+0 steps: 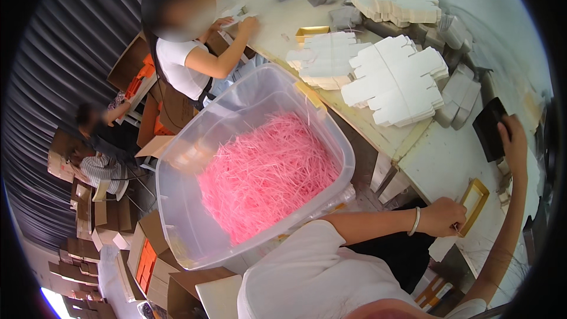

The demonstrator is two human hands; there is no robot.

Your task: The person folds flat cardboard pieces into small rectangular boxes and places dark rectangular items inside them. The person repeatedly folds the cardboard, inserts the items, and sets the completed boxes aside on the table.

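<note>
Gold tray (pixel 476 215) just right of my left fingers (pixel 457 215), nearer hand; long axis runs away. Left curled, grip unclear; right fingers (pixel 511 123) pinching dark piece (pixel 487 130).

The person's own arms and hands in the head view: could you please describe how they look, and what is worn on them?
The white top has short sleeves, leaving both forearms uncovered. The left hand has a narrow, pale bangle at its wrist; the right hand shows none. Neither wears a glove.
</note>
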